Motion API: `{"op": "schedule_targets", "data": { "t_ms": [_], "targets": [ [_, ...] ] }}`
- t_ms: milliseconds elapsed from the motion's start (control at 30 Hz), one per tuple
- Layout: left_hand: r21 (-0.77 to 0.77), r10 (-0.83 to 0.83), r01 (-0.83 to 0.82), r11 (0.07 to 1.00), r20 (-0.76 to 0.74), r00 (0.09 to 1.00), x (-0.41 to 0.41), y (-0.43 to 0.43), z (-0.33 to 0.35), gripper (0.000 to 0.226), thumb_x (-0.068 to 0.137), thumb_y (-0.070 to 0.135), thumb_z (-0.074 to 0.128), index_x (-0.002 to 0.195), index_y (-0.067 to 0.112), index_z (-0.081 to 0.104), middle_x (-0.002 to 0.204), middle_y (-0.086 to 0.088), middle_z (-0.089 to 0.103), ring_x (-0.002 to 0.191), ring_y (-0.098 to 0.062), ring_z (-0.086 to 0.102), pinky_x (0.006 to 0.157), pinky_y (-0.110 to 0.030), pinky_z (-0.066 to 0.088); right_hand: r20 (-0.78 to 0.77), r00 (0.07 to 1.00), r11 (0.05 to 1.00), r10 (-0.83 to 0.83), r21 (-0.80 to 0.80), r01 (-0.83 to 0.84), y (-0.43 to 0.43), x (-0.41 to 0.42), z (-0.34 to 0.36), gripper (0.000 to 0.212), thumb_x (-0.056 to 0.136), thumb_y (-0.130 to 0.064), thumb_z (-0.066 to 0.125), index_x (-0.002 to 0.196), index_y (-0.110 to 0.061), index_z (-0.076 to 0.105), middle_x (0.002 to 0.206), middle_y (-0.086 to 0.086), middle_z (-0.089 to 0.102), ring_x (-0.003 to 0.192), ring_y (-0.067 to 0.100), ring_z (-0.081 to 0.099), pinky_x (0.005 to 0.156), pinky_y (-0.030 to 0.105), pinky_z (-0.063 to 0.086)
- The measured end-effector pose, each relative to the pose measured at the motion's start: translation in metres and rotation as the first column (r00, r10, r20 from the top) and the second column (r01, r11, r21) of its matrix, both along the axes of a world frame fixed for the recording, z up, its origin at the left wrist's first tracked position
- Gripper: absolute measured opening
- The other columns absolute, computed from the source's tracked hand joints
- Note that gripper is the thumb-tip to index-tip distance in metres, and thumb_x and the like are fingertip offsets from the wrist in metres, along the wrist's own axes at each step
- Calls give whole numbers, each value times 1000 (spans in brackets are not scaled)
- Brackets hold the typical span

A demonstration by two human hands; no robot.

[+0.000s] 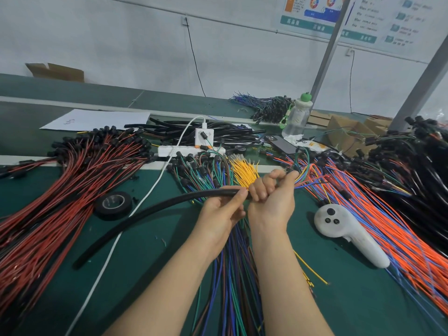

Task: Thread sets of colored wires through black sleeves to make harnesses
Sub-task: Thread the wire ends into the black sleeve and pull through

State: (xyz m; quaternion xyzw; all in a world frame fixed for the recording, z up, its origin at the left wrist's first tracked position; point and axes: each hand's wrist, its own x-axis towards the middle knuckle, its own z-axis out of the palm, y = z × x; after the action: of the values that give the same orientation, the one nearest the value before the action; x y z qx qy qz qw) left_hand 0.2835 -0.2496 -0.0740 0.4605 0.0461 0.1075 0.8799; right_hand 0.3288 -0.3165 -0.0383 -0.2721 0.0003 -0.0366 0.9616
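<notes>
Black sleeve [194, 196], curved; hands closed, left hand [220, 212] on its end, right hand [269, 197] around coloured wires [309, 175].

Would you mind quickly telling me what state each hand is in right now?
Left hand: closed, holding the end of the black sleeve.
Right hand: closed, holding a bunch of colored wires.

The right end of the black sleeve [145, 212] is hidden under the fingers of the left hand [220, 209], so its mouth cannot be seen. The right hand [271, 197] covers the colored wires [306, 177] where they reach the sleeve. The words on the wall poster [315, 15] are too blurry to read, and the top edge cuts it off. The small writing on the far paper [97, 120] cannot be read. The red and black wires [48, 214] run off the left edge.
</notes>
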Motion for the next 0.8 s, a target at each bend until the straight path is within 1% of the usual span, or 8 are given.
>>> {"op": "schedule_targets", "data": {
  "t_ms": [100,167,267,367,467,567,667,800],
  "targets": [
    [12,73,-74,997,68,995,1,1,4,9,88,8,59,86,9,67,68,4,63,63,-4,59,63,-15,51,0,1000,950,-30,-312,28,12,-1,-5,61,104,-42,26,64,-10,60,52,-2,59,51,12,57,56,24,48],
    [73,101,-109,991,95,990,1,3,7,8,87,9,60,89,9,68,80,-3,71,76,-12,66,71,-21,53,15,1000,841,16,-541,-6,21,-6,-11,65,104,-44,23,69,-15,69,65,-3,70,69,14,64,76,32,50],
    [75,156,-166,983,116,981,0,11,14,11,89,4,57,85,7,67,76,0,71,69,-8,66,65,-17,52,-1,985,797,170,-588,-138,28,-13,-10,54,103,-42,31,76,-20,72,70,-3,70,66,13,60,68,28,46],
    [27,179,-183,983,121,976,-7,33,28,16,83,5,63,72,12,71,66,6,68,58,-1,61,58,-11,50,-17,976,945,218,-245,-215,11,-1,10,30,98,-39,46,83,-23,66,68,-9,57,47,5,38,49,18,28],
    [-33,219,-216,976,134,967,-14,57,42,6,73,12,68,70,13,73,66,5,68,57,-2,62,56,-10,50,10,972,970,235,68,-235,-12,19,38,31,96,-38,49,69,-23,50,55,-8,46,36,5,25,38,18,18],
    [-103,309,-297,949,139,941,-11,66,52,8,85,3,62,82,9,67,70,3,67,57,-2,61,57,-9,50,-20,971,948,238,223,-227,-4,28,55,39,101,-33,45,64,-21,39,49,-7,46,43,9,39,47,20,31],
    [-104,363,-349,931,165,917,-9,71,61,13,89,0,58,89,11,65,78,2,63,59,-1,61,60,-9,50,13,962,794,272,562,-232,9,33,63,35,105,-20,37,72,-11,46,52,3,52,50,15,52,47,25,49],
    [-112,403,-389,914,154,902,-4,63,67,13,90,2,57,81,8,62,73,4,64,60,0,60,61,-10,50,17,975,848,222,490,-202,31,27,66,44,105,-29,31,63,-17,35,38,-6,21,26,9,18,28,17,13]
  ]
}}
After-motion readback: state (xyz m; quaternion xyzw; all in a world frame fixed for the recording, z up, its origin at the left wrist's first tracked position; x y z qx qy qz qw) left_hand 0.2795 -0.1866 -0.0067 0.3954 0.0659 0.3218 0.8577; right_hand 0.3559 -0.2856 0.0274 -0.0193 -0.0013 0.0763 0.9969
